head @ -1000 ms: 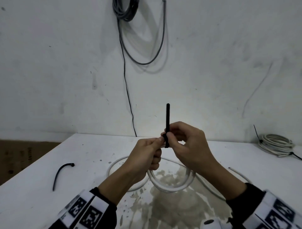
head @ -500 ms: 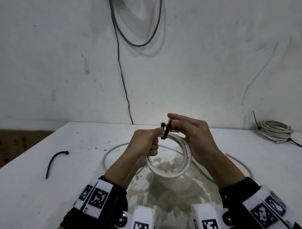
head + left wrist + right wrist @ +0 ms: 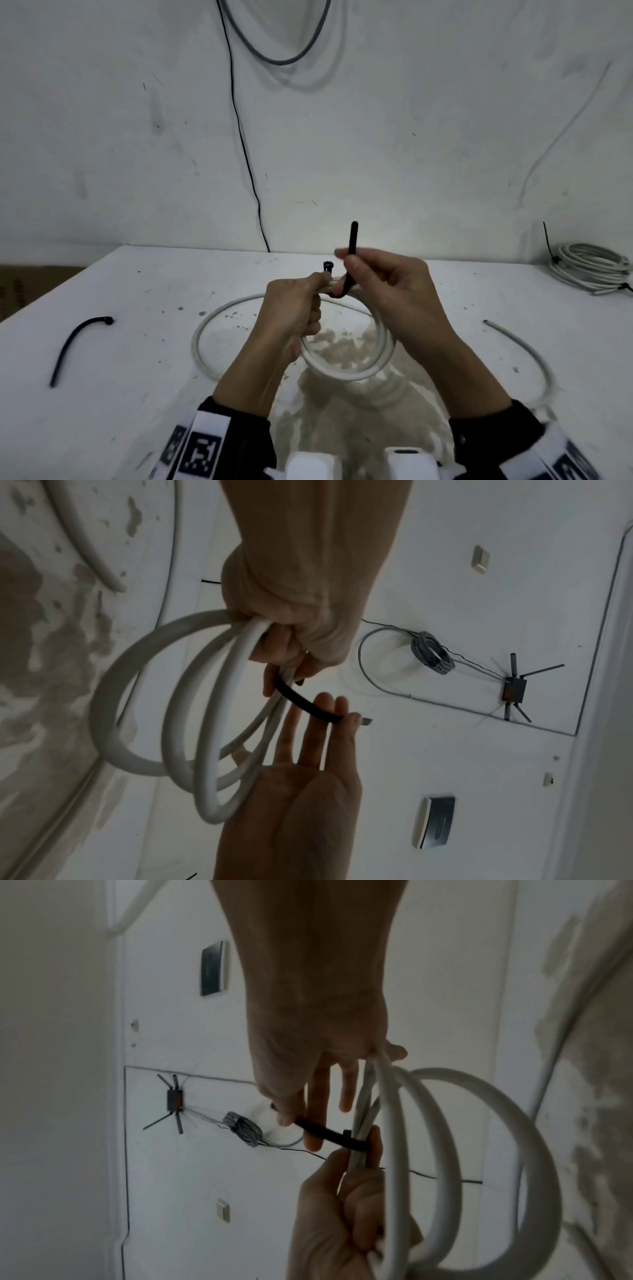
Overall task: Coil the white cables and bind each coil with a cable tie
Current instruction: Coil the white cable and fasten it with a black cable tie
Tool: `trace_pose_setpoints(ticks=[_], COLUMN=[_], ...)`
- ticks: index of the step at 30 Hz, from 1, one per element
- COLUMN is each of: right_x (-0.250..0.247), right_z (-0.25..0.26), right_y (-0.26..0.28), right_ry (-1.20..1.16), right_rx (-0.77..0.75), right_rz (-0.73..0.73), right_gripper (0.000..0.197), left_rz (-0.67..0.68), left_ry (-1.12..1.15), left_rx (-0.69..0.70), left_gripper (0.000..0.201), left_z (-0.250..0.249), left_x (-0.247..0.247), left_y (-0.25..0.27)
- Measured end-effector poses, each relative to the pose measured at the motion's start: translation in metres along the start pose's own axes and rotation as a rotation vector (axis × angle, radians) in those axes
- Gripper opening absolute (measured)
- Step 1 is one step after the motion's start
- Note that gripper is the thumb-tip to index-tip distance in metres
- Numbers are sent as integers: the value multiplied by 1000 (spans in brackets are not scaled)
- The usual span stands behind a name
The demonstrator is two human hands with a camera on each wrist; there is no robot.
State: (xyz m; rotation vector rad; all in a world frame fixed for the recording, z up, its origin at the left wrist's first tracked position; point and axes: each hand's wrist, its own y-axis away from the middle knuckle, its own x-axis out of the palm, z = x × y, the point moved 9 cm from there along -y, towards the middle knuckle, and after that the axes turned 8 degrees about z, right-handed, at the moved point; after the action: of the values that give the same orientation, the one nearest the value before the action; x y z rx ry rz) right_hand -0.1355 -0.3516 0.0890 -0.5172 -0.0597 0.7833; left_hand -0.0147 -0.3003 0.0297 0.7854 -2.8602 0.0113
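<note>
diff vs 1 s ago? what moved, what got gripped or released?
The black cable tie now passes under the white coil, which the left hand has lifted off the table. The right hand still pinches the tie's tail. The spare tie and bound coil stayed put.

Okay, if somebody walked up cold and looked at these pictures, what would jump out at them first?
Two bare hands at the middle: the left hand grips a white cable coil while the right hand pinches a black cable tie that passes under the bundle. A spare black tie lies at the table's left, and a finished coil at its far right corner.
</note>
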Motion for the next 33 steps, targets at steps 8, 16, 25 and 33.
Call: trace_pose_setpoints(ticks=[8, 16, 25, 33], right_x=[-7, -7, -9, -18], right_z=[-32, -39, -40, -31], right_y=[-1, 0, 2, 1], right_ry=[-170, -197, -198, -82], right_rx=[312, 404, 434, 422], right_rz=[-33, 3, -30, -49], right_gripper=[30, 36, 37, 27], left_rz=[-9, -11, -4, -14], left_ry=[-181, -394, -421, -595], left_rx=[161, 337, 376, 516], left_gripper=[26, 36, 31, 33], left_z=[-13, -31, -34, -40], left_x=[1, 13, 17, 25], left_y=[-3, 7, 11, 16])
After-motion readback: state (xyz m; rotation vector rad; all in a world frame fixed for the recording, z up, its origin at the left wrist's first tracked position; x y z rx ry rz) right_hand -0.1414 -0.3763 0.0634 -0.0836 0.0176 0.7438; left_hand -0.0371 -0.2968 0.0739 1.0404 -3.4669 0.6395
